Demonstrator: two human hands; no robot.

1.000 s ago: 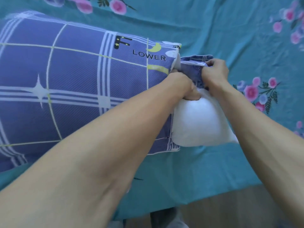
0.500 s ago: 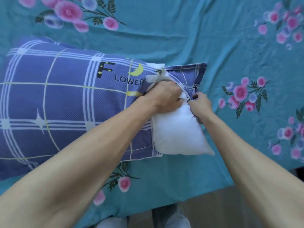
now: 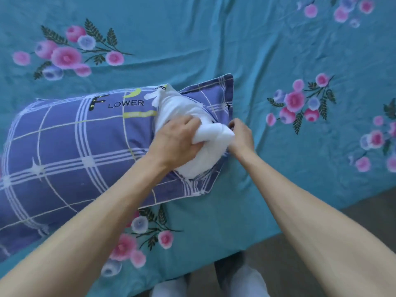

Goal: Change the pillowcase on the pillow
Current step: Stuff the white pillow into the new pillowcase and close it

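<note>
Teal bedsheet (image 3: pixel 214 39) | left hand (image 3: pixel 177 142) grips white pillow (image 3: pixel 192 112) | right hand (image 3: pixel 241 136) apparently pinches pillowcase (image 3: pixel 75 146) edge

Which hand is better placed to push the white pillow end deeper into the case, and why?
The left hand: it already grips the exposed pillow, while the right hand pinches the pillowcase edge, holding the opening.

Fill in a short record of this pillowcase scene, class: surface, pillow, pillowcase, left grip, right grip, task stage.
surface: teal floral bedsheet
pillow: white pillow, end bulging out of the case opening
pillowcase: purple checked pillowcase, printed "FLOWER"
left grip: left hand squeezes the pillow's exposed end
right grip: right hand pinches the case's open edge
task stage: pillow partly inside the case
</note>
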